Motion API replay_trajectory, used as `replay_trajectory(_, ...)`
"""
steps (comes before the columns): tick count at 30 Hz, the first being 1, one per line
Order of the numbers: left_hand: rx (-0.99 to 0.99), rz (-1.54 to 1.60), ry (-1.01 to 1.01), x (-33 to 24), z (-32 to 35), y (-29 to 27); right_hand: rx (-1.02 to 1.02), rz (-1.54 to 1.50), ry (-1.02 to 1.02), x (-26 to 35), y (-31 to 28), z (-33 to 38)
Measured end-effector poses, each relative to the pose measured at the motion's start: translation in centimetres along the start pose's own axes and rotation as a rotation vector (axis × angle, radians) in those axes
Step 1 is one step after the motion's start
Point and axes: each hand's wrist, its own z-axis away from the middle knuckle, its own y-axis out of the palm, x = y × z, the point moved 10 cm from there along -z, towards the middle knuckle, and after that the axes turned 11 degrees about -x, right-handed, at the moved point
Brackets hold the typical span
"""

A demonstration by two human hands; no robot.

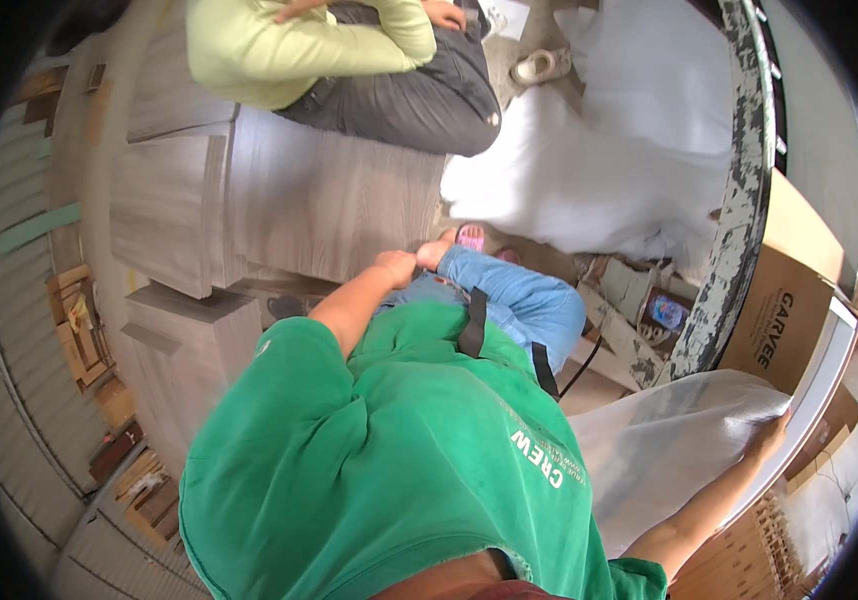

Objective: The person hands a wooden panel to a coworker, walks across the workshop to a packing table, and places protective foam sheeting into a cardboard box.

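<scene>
My right hand (pixel 771 436) is at the far right, its fingers closed on the edge of a clear plastic bag (pixel 664 432). The bag droops from it in loose folds toward my lap, beside a white-edged panel (pixel 811 385). My left hand (pixel 395 268) rests by my bare foot (pixel 435 251) with curled fingers; whatever they hold, if anything, is hidden. My legs, in blue jeans, are bent in front of me. Close to my left hand is a grey wood-grain panel (pixel 339 195).
Grey wood-grain boxes (pixel 164 215) stand to the left. A person (pixel 379 75) in a light yellow top sits ahead. White plastic sheeting (pixel 589 180) spreads at the front right, bordered by a worn, paint-chipped beam (pixel 739 190). A cardboard box (pixel 784 290) stands beyond the beam.
</scene>
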Motion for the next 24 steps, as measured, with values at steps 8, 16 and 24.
replay_trajectory(8,-0.063,0.032,0.034,-1.7,1.4,-6.2,0.013,0.050,-0.069,2.2,0.5,1.4)
replay_trajectory(16,-0.058,0.164,-0.148,4.3,3.3,-4.8,-0.055,0.258,-0.109,1.5,-0.6,0.1)
replay_trajectory(24,-0.097,0.289,-0.156,5.0,3.1,-3.3,-0.033,0.228,-0.136,0.7,-0.3,-0.7)
